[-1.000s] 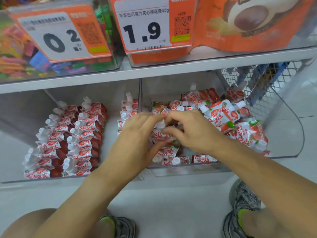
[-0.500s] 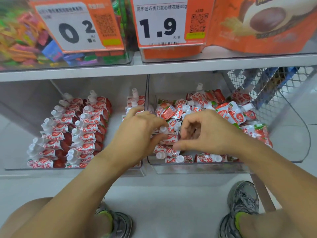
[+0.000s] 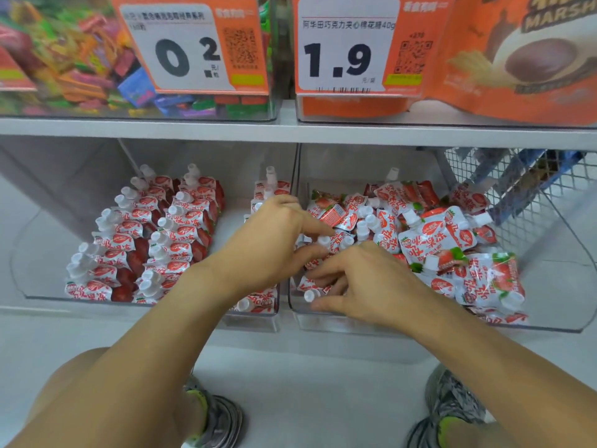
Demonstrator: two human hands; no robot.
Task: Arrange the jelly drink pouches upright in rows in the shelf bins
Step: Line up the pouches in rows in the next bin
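Shop aisle, low shelving. White shelf board (image 3: 193, 127) runs full width. Upper tier: clear box of mixed colourful sweets (image 3: 64, 69) at left w/ price tag "0.2" (image 3: 181, 50); orange marshmallow packs (image 3: 517, 59) at right w/ tag "1.9" (image 3: 345, 46). Wire mesh basket (image 3: 504, 185) far right, lower tier. Pale grey floor (image 3: 307, 399), smooth. Even, soft light.

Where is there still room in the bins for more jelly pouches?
In the left bin, a bare strip of floor runs between the two neat rows and the short row by the divider. The right bin is crowded with a jumbled heap; only its far right edge looks bare.
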